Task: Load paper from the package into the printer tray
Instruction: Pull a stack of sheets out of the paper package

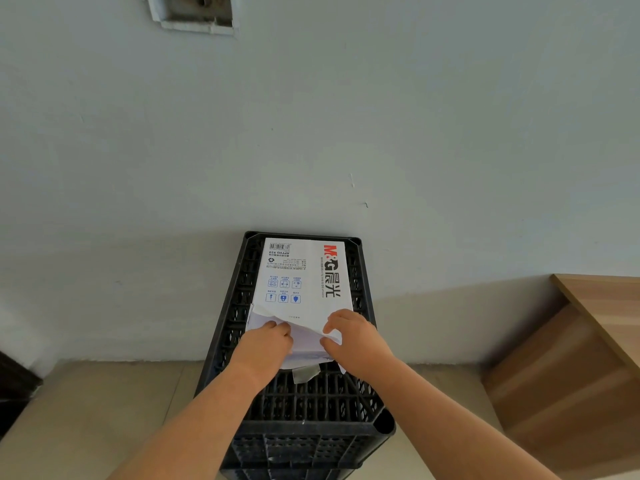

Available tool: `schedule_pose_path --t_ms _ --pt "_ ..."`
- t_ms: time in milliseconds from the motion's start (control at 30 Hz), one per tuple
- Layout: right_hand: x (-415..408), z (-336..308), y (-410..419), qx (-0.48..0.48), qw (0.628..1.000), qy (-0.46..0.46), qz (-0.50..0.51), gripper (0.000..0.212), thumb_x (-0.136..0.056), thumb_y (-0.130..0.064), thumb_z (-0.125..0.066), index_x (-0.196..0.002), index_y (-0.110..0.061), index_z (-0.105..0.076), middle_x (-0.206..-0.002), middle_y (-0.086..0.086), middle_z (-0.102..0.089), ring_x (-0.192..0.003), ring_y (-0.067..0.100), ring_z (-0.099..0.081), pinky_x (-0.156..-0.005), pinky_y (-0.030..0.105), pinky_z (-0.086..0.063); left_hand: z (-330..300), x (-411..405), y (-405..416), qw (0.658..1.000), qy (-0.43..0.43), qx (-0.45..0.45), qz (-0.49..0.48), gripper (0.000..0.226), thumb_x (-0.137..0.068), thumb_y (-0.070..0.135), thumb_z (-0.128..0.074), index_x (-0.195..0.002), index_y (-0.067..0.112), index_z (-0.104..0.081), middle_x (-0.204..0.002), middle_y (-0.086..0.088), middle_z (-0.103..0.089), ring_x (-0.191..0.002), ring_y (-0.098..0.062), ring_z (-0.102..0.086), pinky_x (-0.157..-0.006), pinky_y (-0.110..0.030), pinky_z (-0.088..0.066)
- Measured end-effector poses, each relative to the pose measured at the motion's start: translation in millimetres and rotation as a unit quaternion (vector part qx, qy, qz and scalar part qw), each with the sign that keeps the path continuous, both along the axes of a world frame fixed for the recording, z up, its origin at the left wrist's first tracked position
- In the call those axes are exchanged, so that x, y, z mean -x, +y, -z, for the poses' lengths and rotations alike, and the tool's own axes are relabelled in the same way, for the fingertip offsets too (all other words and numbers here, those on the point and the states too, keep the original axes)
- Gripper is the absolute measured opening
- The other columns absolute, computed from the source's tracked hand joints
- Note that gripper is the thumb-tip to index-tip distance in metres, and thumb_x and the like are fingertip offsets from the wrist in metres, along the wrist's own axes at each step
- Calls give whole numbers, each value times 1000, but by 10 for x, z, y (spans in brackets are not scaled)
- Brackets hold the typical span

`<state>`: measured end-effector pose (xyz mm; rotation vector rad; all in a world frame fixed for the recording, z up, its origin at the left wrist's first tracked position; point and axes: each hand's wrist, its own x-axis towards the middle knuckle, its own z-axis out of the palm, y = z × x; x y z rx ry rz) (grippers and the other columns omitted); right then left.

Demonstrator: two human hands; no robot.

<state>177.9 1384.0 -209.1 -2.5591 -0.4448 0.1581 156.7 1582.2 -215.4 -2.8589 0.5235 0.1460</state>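
A white paper package (300, 275) with a red and black logo, blue icons and a barcode lies flat on top of an upturned black plastic crate (311, 407) against the wall. Its near end is torn, with loose wrapper flaps (306, 336) folded up. My left hand (265, 344) rests on the torn end's left side, fingers curled on the wrapper. At the right side of that end my right hand (353, 336) pinches a wrapper flap between thumb and fingers. No printer or tray is in view.
A pale wall (311, 133) rises right behind the crate, with a broken socket recess (194, 12) high up. A wooden desk or cabinet (571, 358) stands to the right. A dark object (14, 386) sits at the left edge. The floor is beige tile.
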Motion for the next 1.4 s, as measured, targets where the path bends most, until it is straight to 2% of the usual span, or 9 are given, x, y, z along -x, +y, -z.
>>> schedule_pose_path --t_ms 300,600,633,700,767,1067,1167,1300,1400 --pt "-12 -28 -32 -1 1000 -2 1 26 -90 -37 -58 -111 -21 -63 -131 -7 -53 -121 14 -48 -104 34 -37 28 -128 60 1000 30 -5 -5 30 -86 2 -56 -115 8 -58 -121 -7 -55 -108 -25 -52 -76 -40 -55" --pt "7 -5 -40 -11 1000 -1 -7 26 -90 -38 -58 -110 -22 -62 -129 -8 -54 -118 14 -48 -103 35 -39 -1 -40 -10 997 13 -56 57 36 -86 -1 -51 -122 5 -53 -127 -13 -51 -107 -27 -53 -77 -38 -51" --pt "8 0 -43 -13 1000 -1 -7 25 -90 -38 -58 -109 -22 -62 -128 -8 -55 -117 14 -49 -103 35 -39 12 -31 -7 996 -17 -44 73 36 -81 1 -61 -117 4 -58 -121 -14 -55 -100 -27 -57 -71 -37 -53" --pt "13 8 -46 -15 1000 -2 -8 25 -89 -37 -59 -109 -22 -63 -127 -7 -55 -116 15 -50 -102 36 -40 -3 -1 3 994 -34 -35 95 43 -47 8 -87 -87 5 -71 -91 -13 -68 -69 -22 -64 -44 -31 -51" --pt "21 16 -48 -15 1000 0 -12 25 -89 -37 -60 -108 -22 -63 -127 -7 -56 -115 15 -50 -102 37 -41 47 36 25 993 -51 -18 104 48 -24 7 -89 -68 9 -71 -72 -8 -68 -49 -18 -59 -30 -26 -41" --pt "206 2 -41 -19 1000 23 -8 24 -88 -36 -61 -109 -24 -62 -128 -8 -54 -117 14 -50 -103 35 -41 107 418 44 992 -71 7 100 48 -33 13 -92 -76 12 -71 -77 -6 -67 -57 -17 -61 -34 -24 -42" --pt "335 14 -90 -57 997 40 43 24 -89 -37 -61 -109 -25 -62 -122 -10 -55 -111 12 -52 -98 30 -44 79 552 65 990 -88 18 105 48 -36 12 -91 -80 10 -71 -77 -6 -66 -58 -17 -60 -34 -26 -41" --pt "558 -27 -155 -114 967 95 206 36 -94 -37 -55 -126 -20 -53 -116 -5 -55 -90 11 -53 -78 25 -44 87 745 102 985 -119 46 117 37 -45 7 -85 -76 12 -66 -75 -3 -61 -55 -15 -54 -33 -25 -33" --pt "676 -5 -143 -206 893 249 314 52 -91 -34 -61 -135 -13 -43 -97 2 -57 -77 19 -62 -70 35 -56 68 915 100 981 -136 55 130 36 -44 3 -82 -74 11 -64 -74 -4 -59 -54 -15 -52 -33 -24 -29"
